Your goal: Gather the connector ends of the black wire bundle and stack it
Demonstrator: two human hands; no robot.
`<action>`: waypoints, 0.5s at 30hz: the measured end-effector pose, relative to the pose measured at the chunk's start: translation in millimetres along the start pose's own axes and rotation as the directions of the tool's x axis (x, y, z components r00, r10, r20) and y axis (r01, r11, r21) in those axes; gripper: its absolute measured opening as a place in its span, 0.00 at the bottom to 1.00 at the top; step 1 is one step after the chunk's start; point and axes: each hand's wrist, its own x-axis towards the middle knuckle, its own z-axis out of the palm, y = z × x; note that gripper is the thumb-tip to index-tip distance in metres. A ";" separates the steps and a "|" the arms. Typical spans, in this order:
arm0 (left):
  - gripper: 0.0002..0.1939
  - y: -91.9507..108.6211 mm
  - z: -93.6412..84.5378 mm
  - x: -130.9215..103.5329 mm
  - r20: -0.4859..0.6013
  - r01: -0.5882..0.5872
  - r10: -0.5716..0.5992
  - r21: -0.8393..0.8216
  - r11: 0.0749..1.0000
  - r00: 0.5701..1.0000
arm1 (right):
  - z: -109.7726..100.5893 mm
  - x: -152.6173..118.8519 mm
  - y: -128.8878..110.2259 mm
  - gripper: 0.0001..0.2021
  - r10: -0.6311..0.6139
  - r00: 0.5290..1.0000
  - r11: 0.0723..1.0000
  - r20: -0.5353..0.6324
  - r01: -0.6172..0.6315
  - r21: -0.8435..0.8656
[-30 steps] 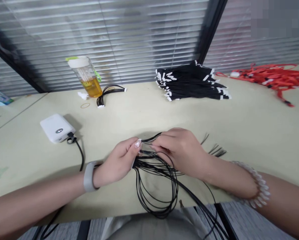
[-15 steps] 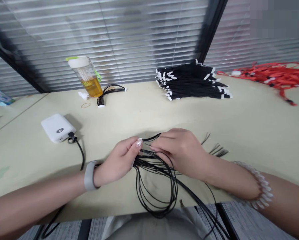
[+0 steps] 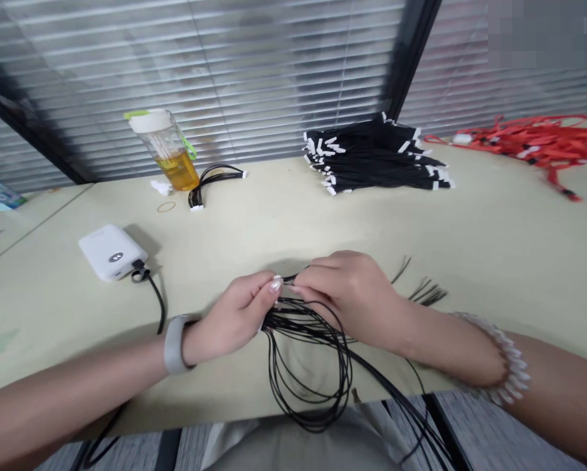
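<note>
My left hand (image 3: 241, 314) is closed, thumb and forefinger pinching a small white connector (image 3: 278, 280) at the front of the table. From under its fingers a bundle of thin black wires (image 3: 317, 327) fans out to the right, looping down past the table's front edge. My right hand (image 3: 355, 294) pinches a black wire close to the connector, its fingertips just right of my left thumb. Whether the wire's tip sits inside the connector is too small to tell. Loose wire ends (image 3: 428, 292) stick out beyond my right hand.
A white power bank (image 3: 111, 252) with a black cable lies at left. Behind it stand a bottle of amber liquid (image 3: 173, 160) and a short black wire harness (image 3: 209, 182). At the back are a pile of black cables (image 3: 376, 160) and red straps (image 3: 529, 147).
My right fingertips have come slightly closer to the connector in my left hand, so the gap between them is smaller. The view has shifted a little.
</note>
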 end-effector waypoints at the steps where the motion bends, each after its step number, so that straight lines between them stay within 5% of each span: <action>1: 0.20 -0.1 -0.1 0.3 0.007 -0.004 0.004 0.007 1.000 1.000 | 0.8 -0.5 -0.1 0.12 -0.003 1.000 1.000 0.000 0.003 -0.001; 7: 0.19 -0.3 -0.4 -0.3 0.015 -0.032 0.031 0.046 0.998 0.999 | -3.4 0.8 -0.7 0.11 0.020 1.000 0.994 0.003 -0.020 0.112; 11: 0.18 0.1 -0.5 -3.5 -0.024 -0.054 0.057 0.114 0.992 0.998 | -22.5 8.1 1.4 0.08 0.201 0.979 0.879 0.026 -0.192 0.436; 15: 0.17 0.3 -1.2 -5.6 -0.004 -0.074 0.076 0.194 0.978 0.997 | -35.5 13.3 4.8 0.11 0.268 0.955 0.826 0.127 -0.295 0.480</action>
